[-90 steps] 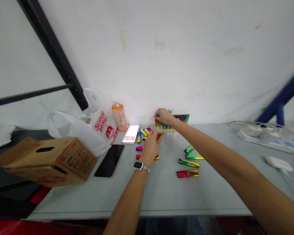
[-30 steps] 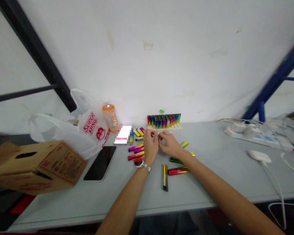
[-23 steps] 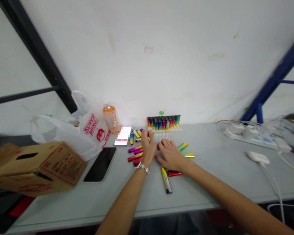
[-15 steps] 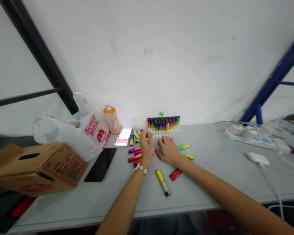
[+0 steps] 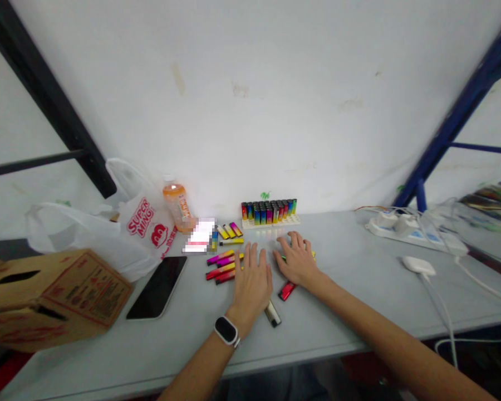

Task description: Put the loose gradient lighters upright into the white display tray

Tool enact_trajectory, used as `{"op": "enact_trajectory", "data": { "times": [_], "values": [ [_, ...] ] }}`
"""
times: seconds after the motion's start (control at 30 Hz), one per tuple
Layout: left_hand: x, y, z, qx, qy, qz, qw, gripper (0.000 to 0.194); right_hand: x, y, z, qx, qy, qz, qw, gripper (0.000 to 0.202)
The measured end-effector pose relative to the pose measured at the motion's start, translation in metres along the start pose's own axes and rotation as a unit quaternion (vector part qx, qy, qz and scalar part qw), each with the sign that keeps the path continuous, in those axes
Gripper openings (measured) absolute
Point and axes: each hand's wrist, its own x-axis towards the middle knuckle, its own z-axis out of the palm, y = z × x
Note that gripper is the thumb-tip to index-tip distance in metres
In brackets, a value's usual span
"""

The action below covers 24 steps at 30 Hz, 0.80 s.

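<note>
My left hand (image 5: 253,287) is palm down with its fingers apart, partly covering a yellow and silver lighter (image 5: 273,315). Beside its fingers on the left lie several pink and red lighters (image 5: 221,269). My right hand (image 5: 296,259) is spread low over the table, its fingers apart, over a green-yellow lighter that it mostly hides. A red lighter (image 5: 286,290) lies below its palm. Behind both hands, several multicoloured lighters (image 5: 269,214) stand upright in a white rack (image 5: 294,220). More yellow and purple lighters (image 5: 229,230) lie left of the rack.
At the left are a cardboard box (image 5: 83,295), a black phone (image 5: 158,288), a white plastic bag (image 5: 121,228), an orange drink bottle (image 5: 178,207) and a white card (image 5: 200,235). A power strip (image 5: 417,236) and a white charger (image 5: 418,265) with cables occupy the right side of the grey table (image 5: 350,345).
My left hand has turned palm down, opened and come nearer, now over the yellow and silver lighter. My right hand has moved slightly nearer, over the green-yellow lighters. The view has shifted right.
</note>
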Motion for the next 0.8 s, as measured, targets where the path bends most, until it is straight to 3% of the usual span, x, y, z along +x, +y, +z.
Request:
{"op": "enact_trajectory", "data": {
  "times": [0.13, 0.27, 0.43, 0.53, 0.63, 0.8],
  "values": [
    [0.04, -0.004, 0.014, 0.031, -0.022, 0.002, 0.999, 0.037, 0.024, -0.003, 0.016, 0.034, -0.021, 0.057, 0.998, 0.043],
    [0.07, -0.012, 0.016, 0.037, -0.014, -0.035, 0.999, 0.039, 0.051, -0.007, 0.015, 0.072, -0.004, 0.114, 0.991, 0.041],
    [0.051, -0.043, 0.006, 0.057, -0.026, -0.087, 0.994, 0.053, 0.042, 0.018, 0.007, 0.064, 0.027, 0.117, 0.991, 0.047],
    [0.031, -0.058, 0.007, 0.055, -0.049, -0.11, 0.991, 0.059, 0.024, 0.026, 0.013, 0.038, -0.02, 0.113, 0.993, 0.055],
    [0.028, -0.054, 0.017, 0.025, -0.04, -0.112, 0.993, 0.054, 0.019, 0.016, 0.025, 0.036, -0.052, 0.077, 0.995, 0.055],
    [0.051, -0.033, 0.03, -0.029, 0.008, -0.095, 0.995, 0.04, 0.042, -0.01, 0.035, 0.06, -0.041, 0.046, 0.996, 0.046]
  ]
}}
